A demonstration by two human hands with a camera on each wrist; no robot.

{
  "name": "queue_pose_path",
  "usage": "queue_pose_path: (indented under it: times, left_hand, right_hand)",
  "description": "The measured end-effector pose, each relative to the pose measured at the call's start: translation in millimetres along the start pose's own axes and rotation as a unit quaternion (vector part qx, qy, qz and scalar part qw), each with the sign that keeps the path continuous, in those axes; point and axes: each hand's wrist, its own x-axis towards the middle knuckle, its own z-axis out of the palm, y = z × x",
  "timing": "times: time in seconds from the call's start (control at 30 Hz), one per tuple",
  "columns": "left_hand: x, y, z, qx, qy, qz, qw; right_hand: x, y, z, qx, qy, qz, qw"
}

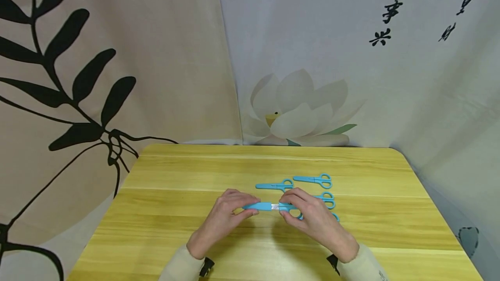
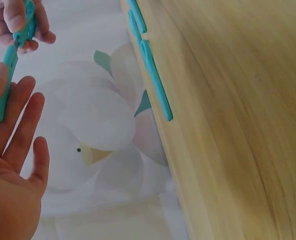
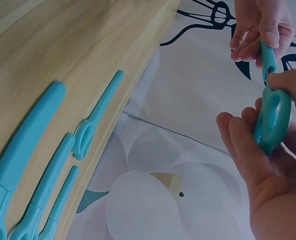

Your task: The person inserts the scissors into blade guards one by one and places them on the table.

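Above the table, both hands hold one pair of blue scissors (image 1: 287,207) lengthwise between them. My left hand (image 1: 224,214) pinches its blue blade cover (image 1: 261,206) between thumb and fingers. At the handle end, my right hand (image 1: 312,214) grips the scissors near the finger loops. A short stretch of silvery blade (image 1: 275,207) shows between cover and handle. In the left wrist view the cover (image 2: 5,90) lies against the thumb, while the lower fingers spread away. The right wrist view shows the handle loops (image 3: 277,117) between the right thumb and fingers.
More blue scissors, blades covered, lie beyond and beside the right hand: one pair (image 1: 271,186) at centre, another (image 1: 312,179) farther back, others partly hidden behind the hand (image 1: 329,199). The wooden table (image 1: 156,211) ends at a printed curtain (image 1: 187,77).
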Motion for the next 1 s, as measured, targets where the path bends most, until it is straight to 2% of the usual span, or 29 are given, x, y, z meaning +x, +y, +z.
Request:
queue_pose_path:
  times: [0.53, 0.77, 1.0]
  left_hand:
    - [2.8, 1.7, 0.0, 0.001, 0.006, 0.008, 0.9999]
    - [3.1, 2.4, -1.4, 0.002, 0.006, 0.006, 1.0]
    - [2.9, 3.4, -3.0, 0.005, 0.009, 0.01, 0.9999]
  right_hand:
    - [5.4, -1.7, 0.1, 0.003, 0.003, -0.005, 1.0]
    - [7.5, -2.7, 0.4, 0.004, -0.014, 0.011, 0.9998]
    - [9.7, -2.2, 2.4, 0.001, 0.003, -0.012, 0.9999]
